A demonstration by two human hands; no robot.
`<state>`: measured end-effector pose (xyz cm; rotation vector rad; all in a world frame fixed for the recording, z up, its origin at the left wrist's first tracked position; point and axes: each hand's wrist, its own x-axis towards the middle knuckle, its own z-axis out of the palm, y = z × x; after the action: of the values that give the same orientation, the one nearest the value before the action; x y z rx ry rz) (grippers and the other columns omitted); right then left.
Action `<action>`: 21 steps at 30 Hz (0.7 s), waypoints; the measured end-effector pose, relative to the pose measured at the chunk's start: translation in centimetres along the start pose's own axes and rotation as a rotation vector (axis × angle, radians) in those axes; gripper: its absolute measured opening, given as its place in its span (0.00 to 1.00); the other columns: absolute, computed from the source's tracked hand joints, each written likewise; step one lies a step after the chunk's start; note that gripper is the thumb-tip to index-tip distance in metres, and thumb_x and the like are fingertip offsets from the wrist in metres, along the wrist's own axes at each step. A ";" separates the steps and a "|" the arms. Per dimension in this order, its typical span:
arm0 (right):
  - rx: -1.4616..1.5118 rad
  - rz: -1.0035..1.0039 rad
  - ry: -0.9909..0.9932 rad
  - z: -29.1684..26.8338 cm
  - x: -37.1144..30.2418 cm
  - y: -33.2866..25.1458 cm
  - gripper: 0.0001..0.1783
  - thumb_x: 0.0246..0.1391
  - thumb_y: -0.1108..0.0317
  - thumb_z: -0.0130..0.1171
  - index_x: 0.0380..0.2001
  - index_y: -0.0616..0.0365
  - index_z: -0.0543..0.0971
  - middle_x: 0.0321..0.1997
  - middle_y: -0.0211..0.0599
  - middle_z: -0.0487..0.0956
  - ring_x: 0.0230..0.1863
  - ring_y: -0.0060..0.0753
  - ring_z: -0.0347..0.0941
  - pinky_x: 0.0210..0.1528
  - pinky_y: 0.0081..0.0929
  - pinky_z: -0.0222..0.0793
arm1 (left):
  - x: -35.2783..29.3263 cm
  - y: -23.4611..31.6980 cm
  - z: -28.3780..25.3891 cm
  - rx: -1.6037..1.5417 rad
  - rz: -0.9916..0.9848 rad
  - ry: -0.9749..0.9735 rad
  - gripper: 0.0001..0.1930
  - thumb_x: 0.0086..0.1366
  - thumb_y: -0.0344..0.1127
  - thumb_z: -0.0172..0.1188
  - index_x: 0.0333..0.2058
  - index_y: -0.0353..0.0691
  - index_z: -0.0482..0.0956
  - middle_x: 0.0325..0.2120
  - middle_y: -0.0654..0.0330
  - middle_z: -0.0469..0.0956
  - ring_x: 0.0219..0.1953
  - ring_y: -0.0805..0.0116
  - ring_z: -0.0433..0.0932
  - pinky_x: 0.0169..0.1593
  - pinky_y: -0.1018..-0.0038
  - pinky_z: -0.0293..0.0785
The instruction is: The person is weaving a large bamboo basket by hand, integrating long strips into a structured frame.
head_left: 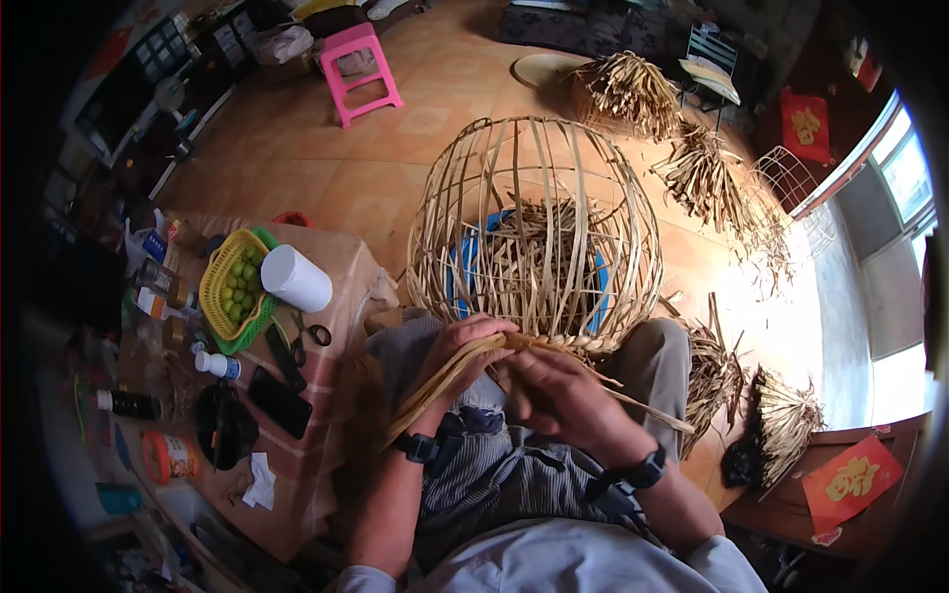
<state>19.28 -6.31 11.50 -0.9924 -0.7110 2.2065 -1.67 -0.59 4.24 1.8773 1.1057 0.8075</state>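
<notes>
Centre of the frame, resting on the person's lap: a round open-weave bamboo cage frame (535,232), ribs bent into a dome, its lower rim right at the hands. Left hand (465,348) sits lower centre, fingers curled and clenched around a bundle of bamboo strips (442,381) that runs from the cage rim down toward the lower left, past the wrist. Right hand (563,395) just right of it, touching the same bundle near the rim, fingers bent and pinching the strips; one thin strip (647,409) sticks out to the right over that wrist. Both wrists wear dark watch-like bands. Through the ribs a blue stool (601,287) and loose strips show on the floor behind. Left of the frame: a low table (341,267) with a brown cloth, holding a yellow-green basket of small green fruit (235,285), a white cylinder container (296,278) touching the basket's right side, scissors (314,332), two dark phones (280,390), a black bowl (223,425) and several small bottles. Upper left: pink plastic stool (359,69) on the tiled floor. Upper right and right: heaps of cut bamboo strips (630,94), a second wire-like frame (786,183) near the window, more bundles at lower right (786,420). Red paper (852,478) at lower right corner.
</notes>
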 end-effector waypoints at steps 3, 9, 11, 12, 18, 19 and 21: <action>-0.068 -0.382 0.100 -1.9 -3.0 -4.0 0.28 0.83 0.46 0.43 0.47 0.61 0.79 0.22 0.31 0.76 0.19 0.23 0.69 0.22 0.22 0.63 | 0.4 -0.7 1.0 0.108 0.054 0.061 0.12 0.69 0.30 0.66 0.49 0.34 0.85 0.42 0.50 0.86 0.45 0.54 0.86 0.51 0.64 0.82; -0.850 -0.655 0.337 -5.1 0.8 -3.8 0.16 0.70 0.62 0.69 0.53 0.60 0.83 0.40 0.38 0.84 0.43 0.38 0.83 0.42 0.34 0.79 | 0.0 -5.6 4.1 -1.168 -0.223 0.263 0.12 0.66 0.29 0.70 0.48 0.35 0.84 0.40 0.52 0.87 0.43 0.54 0.88 0.50 0.63 0.84; -1.353 -0.735 0.397 -4.8 3.6 -1.4 0.28 0.58 0.60 0.76 0.59 0.58 0.80 0.47 0.50 0.81 0.46 0.57 0.82 0.46 0.46 0.80 | 0.5 -4.4 3.1 -0.327 0.008 0.175 0.12 0.68 0.28 0.68 0.49 0.35 0.84 0.43 0.50 0.88 0.46 0.54 0.89 0.51 0.63 0.83; -1.455 -0.713 0.399 -3.2 4.0 -0.9 0.29 0.58 0.60 0.75 0.60 0.56 0.78 0.47 0.49 0.80 0.47 0.61 0.82 0.46 0.50 0.80 | 0.8 -4.1 2.6 0.092 0.130 0.128 0.12 0.68 0.27 0.67 0.49 0.35 0.84 0.44 0.49 0.88 0.47 0.55 0.89 0.51 0.63 0.83; -1.446 -0.887 0.204 -1.6 6.3 -0.2 0.30 0.58 0.66 0.73 0.63 0.53 0.78 0.48 0.44 0.78 0.45 0.56 0.81 0.46 0.50 0.80 | -1.2 -5.4 2.4 0.081 -0.058 0.153 0.10 0.70 0.25 0.61 0.48 0.35 0.83 0.42 0.45 0.86 0.50 0.46 0.86 0.50 0.61 0.82; -1.471 -0.940 0.170 -2.3 6.5 -0.3 0.30 0.57 0.67 0.73 0.63 0.53 0.78 0.48 0.43 0.78 0.44 0.56 0.81 0.45 0.49 0.80 | -1.0 -5.3 2.5 0.085 -0.032 0.159 0.09 0.69 0.26 0.61 0.47 0.35 0.83 0.41 0.46 0.86 0.50 0.45 0.86 0.50 0.60 0.81; -1.470 -1.018 0.139 -3.1 6.8 -0.1 0.28 0.56 0.70 0.72 0.61 0.53 0.79 0.46 0.43 0.77 0.43 0.54 0.81 0.45 0.48 0.80 | -0.6 -5.2 2.7 0.094 0.019 0.171 0.09 0.69 0.26 0.62 0.46 0.35 0.83 0.39 0.46 0.86 0.50 0.45 0.86 0.49 0.57 0.81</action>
<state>18.16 -0.69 6.62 -0.9404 -2.2136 0.4954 -1.76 -0.36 -1.63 1.9268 1.2514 0.9567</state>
